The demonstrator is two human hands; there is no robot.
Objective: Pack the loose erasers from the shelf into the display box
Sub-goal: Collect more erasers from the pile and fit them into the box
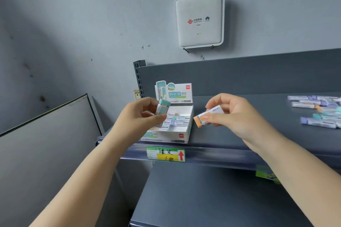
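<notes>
The white display box [181, 131] stands open at the left end of the grey shelf [239, 134], with several erasers lying inside and its printed lid flap upright behind. My left hand [140, 116] pinches a teal-tipped eraser [162, 108] just above the box's left side. My right hand [234, 114] pinches an orange-tipped eraser [206, 117] beside the box's right wall. Several loose erasers [319, 112] with purple, teal and orange tips lie scattered at the shelf's right end.
A white router [199, 20] hangs on the wall above the shelf's back panel. A green and yellow price label [166, 154] sits on the shelf's front rail. A lower grey shelf [212, 199] juts out below, and a dark-framed board [46, 143] leans at the left.
</notes>
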